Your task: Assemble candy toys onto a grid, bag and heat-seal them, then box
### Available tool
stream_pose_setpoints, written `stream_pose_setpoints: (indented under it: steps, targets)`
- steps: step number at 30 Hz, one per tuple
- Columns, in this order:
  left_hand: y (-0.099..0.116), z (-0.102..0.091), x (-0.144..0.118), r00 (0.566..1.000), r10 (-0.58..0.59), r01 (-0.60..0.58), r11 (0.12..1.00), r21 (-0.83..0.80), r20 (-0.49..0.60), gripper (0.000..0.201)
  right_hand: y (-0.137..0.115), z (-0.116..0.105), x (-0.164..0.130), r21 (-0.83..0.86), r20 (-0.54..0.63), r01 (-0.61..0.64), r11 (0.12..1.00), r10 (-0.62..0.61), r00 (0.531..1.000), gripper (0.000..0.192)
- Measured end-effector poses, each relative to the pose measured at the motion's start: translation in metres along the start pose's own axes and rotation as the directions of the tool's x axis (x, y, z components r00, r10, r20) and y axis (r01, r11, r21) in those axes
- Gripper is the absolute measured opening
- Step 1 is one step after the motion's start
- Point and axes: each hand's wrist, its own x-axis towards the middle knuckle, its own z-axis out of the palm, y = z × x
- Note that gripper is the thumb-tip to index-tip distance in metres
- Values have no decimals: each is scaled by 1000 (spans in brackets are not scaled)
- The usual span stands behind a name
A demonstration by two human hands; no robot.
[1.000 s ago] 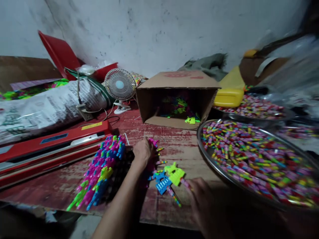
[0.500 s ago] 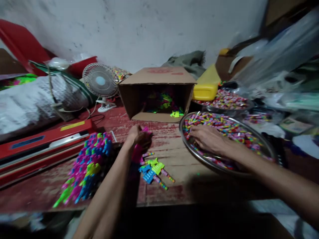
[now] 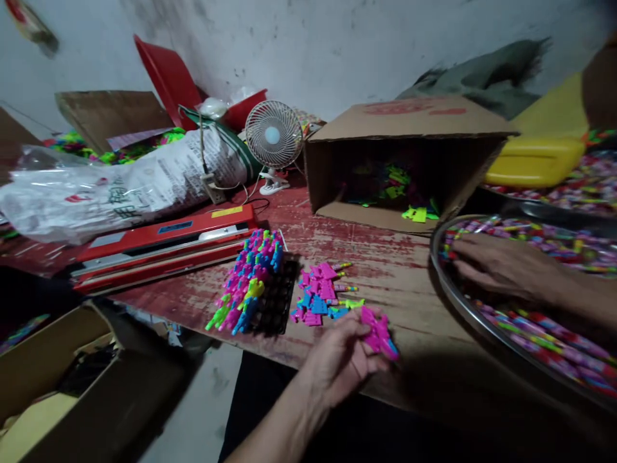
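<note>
Near the table's front edge, my left hand (image 3: 344, 360) is closed on pink plastic toy pieces (image 3: 376, 331), with a bit of blue at their lower end. Just beyond it lies a loose pile of pink, blue and yellow-green toy pieces (image 3: 321, 289), some with striped candy rolls sticking out. My right hand (image 3: 506, 260) reaches into a round metal bowl (image 3: 446, 292) full of small wrapped candy rolls (image 3: 544, 334). Its fingertips are blurred and partly hidden among the candy. Left of the pile, a black tray (image 3: 274, 305) carries rows of coloured toy pieces (image 3: 248, 276).
A cardboard box (image 3: 409, 122) lies on its side with toy pieces inside. A small fan (image 3: 274, 138), a long red sealer-like device (image 3: 168, 238) and a white sack (image 3: 159, 173) stand left. Behind the bowl is a yellow container (image 3: 535, 161). An open carton (image 3: 125, 379) sits below the table.
The view has turned to the left. My left hand has come from beside the pile towards the front edge, with pink pieces in it. More pink pieces now show in the pile. My right hand stays in the bowl.
</note>
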Motion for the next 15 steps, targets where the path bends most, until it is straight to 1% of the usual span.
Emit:
stream_pose_setpoints:
  steps: [1, 2, 3, 4, 5, 6, 7, 8, 9, 10, 12, 13, 15]
  targets:
    - [-4, -1, 3, 999, -51, 52, 997, -54, 17, 28, -8, -8, 0, -29, 13, 7, 1000, -6, 1000, 16]
    - [-5, -1, 7, 996, -80, 82, 992, -92, 26, 26, -20, -15, -2, -49, 15, -22, 999, 23, 1000, 17]
    - [-3, 0, 11, 996, -90, 92, 989, -116, 30, 26, -36, -22, -6, -46, 12, -85, 995, 85, 996, 19]
    - [-1, 2, 14, 996, -81, 86, 989, -122, 38, 26, -55, -27, -11, -16, -8, -183, 983, 183, 983, 20]
    - [3, 3, 17, 997, -56, 63, 991, -117, 57, 24, -77, -30, -18, 47, 33, -242, 969, 241, 970, 20]
    - [6, 5, 18, 996, -23, 32, 993, -112, 86, 20, -100, -29, -25, 125, 75, -293, 948, 285, 956, 22]
    - [9, 7, 18, 993, 5, 9, 994, -109, 120, 17, -122, -26, -33, 187, 68, -342, 921, 335, 940, 25]
    - [11, 8, 18, 987, 19, -2, 994, -108, 158, 19, -142, -20, -41, 228, 46, -366, 902, 365, 930, 23]
    - [13, 9, 16, 981, 20, 0, 995, -103, 195, 25, -158, -12, -48, 298, 44, -341, 892, 344, 938, 20]
    - [14, 9, 13, 973, 9, 12, 996, -90, 231, 33, -170, -3, -54, 358, 70, -310, 881, 306, 949, 19]
    - [15, 8, 8, 959, -28, 39, 999, -34, 282, 47, -183, 13, -61, 444, 116, -258, 858, 231, 966, 18]
    - [16, 7, 6, 954, -47, 49, 999, 2, 296, 51, -184, 18, -62, 469, 145, -261, 844, 218, 965, 20]
    - [16, 5, 2, 951, -88, 71, 995, 68, 297, 58, -182, 24, -61, 512, 216, -321, 796, 242, 946, 22]
